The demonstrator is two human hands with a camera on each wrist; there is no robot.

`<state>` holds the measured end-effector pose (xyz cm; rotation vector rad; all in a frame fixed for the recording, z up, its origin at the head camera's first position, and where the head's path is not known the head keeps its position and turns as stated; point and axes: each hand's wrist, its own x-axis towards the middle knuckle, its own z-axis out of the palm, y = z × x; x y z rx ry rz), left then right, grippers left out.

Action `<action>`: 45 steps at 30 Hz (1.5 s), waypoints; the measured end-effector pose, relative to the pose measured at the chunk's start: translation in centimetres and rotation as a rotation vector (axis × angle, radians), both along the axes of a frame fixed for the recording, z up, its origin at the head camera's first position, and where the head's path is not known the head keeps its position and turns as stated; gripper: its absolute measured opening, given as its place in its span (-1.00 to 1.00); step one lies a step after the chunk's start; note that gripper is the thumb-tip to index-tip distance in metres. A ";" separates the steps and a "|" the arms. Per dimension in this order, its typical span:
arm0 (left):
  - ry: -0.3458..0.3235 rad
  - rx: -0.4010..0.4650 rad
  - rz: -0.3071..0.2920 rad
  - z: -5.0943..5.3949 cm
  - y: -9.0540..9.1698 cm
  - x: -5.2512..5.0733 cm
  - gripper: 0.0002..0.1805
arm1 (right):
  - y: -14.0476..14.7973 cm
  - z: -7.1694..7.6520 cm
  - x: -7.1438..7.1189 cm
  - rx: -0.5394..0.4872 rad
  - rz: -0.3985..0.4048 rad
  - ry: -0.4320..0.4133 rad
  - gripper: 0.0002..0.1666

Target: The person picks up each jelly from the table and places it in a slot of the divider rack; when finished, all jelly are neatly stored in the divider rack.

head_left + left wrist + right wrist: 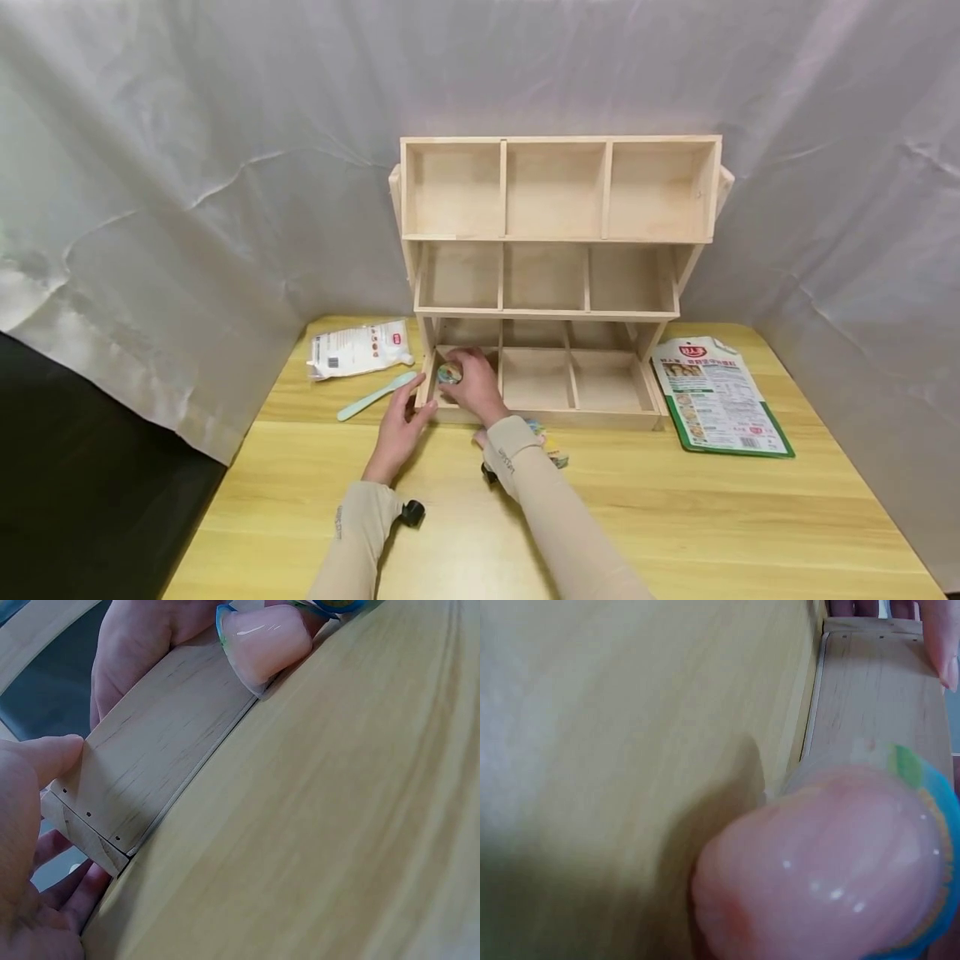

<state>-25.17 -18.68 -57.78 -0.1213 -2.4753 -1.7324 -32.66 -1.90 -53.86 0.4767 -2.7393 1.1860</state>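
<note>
My right hand (476, 387) reaches into the bottom left compartment of a wooden rack (540, 414) and holds a small cup with a round, colourful lid (450, 372). At the rack's lower left front corner, my left hand (401, 429) grips the wood. Its thumb (60, 754) lies on the front board, with the other fingers round the side. On the table before the board lies a pink jelly cup (270, 645), large in the right wrist view. More colourful cups (557, 458) lie partly hidden under my right forearm.
Left of the rack lie a white pouch (360, 348) and a pale green spoon (375, 397). To its right, a green-and-white packet (720, 400) leans close against the side. Three tiers of compartments rise up, the upper ones overhanging. Grey sheeting (225, 167) surrounds the table.
</note>
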 end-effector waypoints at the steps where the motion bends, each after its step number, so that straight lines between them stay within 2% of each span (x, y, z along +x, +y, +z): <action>1: -0.006 0.002 -0.002 0.1 0.0 0.0 -0.33 | 0.0 0.0 0.0 0.005 0.001 0.009 -0.27; 4: -0.017 -0.001 -0.002 0.1 -0.1 -0.1 -0.34 | 0.2 0.8 0.3 0.011 0.027 0.022 -0.21; 8: -0.021 0.000 -0.005 0.3 0.0 -0.4 -0.33 | 1.9 3.3 1.5 -0.012 0.085 0.018 -0.22; 13: -0.018 0.006 -0.015 0.5 0.3 -0.9 -0.31 | 6.8 6.5 3.6 -0.020 0.112 0.030 -0.26; 17: -0.032 0.004 -0.009 0.5 0.1 -0.8 -0.31 | 11.6 7.2 5.8 -0.043 0.083 0.029 -0.32; 20: -0.036 0.009 -0.016 0.4 -0.1 -0.6 -0.30 | 14.9 6.6 7.8 -0.069 0.059 0.009 -0.39; 24: -0.040 0.007 -0.015 0.3 -0.3 -0.3 -0.31 | 18.1 5.0 10.1 -0.049 0.058 -0.022 -0.48; 30: -0.038 0.017 0.000 0.0 -0.1 0.0 -0.32 | 19.9 2.5 12.3 0.001 0.125 -0.101 -0.53; 32: -0.030 0.016 -0.005 0.0 0.1 0.1 -0.31 | 20.0 1.9 12.7 0.016 0.136 -0.130 -0.53; 38: -0.021 0.009 0.001 -0.1 0.1 0.1 -0.31 | 19.4 0.5 12.6 0.078 0.142 -0.195 -0.51; 45: -0.024 0.004 0.002 -0.1 0.1 0.0 -0.32 | 18.6 0.0 12.1 0.102 0.123 -0.193 -0.60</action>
